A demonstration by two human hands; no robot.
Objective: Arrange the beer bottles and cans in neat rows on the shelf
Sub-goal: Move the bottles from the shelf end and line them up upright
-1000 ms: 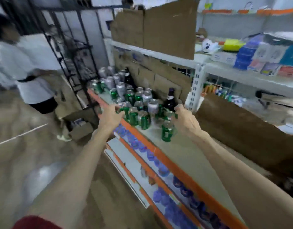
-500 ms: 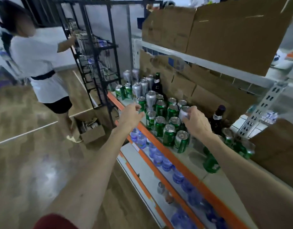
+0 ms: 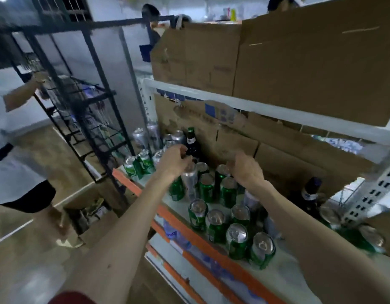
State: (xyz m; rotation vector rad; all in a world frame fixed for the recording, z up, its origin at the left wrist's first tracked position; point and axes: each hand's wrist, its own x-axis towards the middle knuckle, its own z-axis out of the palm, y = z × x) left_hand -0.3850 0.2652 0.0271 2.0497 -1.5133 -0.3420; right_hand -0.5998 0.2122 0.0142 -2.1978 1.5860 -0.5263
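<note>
Green beer cans (image 3: pixel 236 239) stand in loose rows on the white shelf with an orange front edge (image 3: pixel 167 212). More green cans (image 3: pixel 206 187) stand further back, and silver cans (image 3: pixel 154 133) fill the far left corner. A dark bottle (image 3: pixel 192 143) stands at the back, and another dark bottle (image 3: pixel 310 193) stands to the right. My left hand (image 3: pixel 174 161) pinches the top of a tall silver can (image 3: pixel 189 181). My right hand (image 3: pixel 245 170) hovers just over a green can (image 3: pixel 222 172), its fingers loosely curled and nothing gripped.
Cardboard boxes (image 3: pixel 277 62) sit on the shelf above, and flattened cardboard (image 3: pixel 244 137) lines the back. A black wire rack (image 3: pixel 90 110) stands to the left, with a person in a white shirt (image 3: pixel 11 132) beside it. An open box (image 3: pixel 86 211) lies on the floor.
The view has swung closer and to the right along the shelf. Both hands have moved deeper among the cans; my left hand left the shelf edge and came onto the silver can.
</note>
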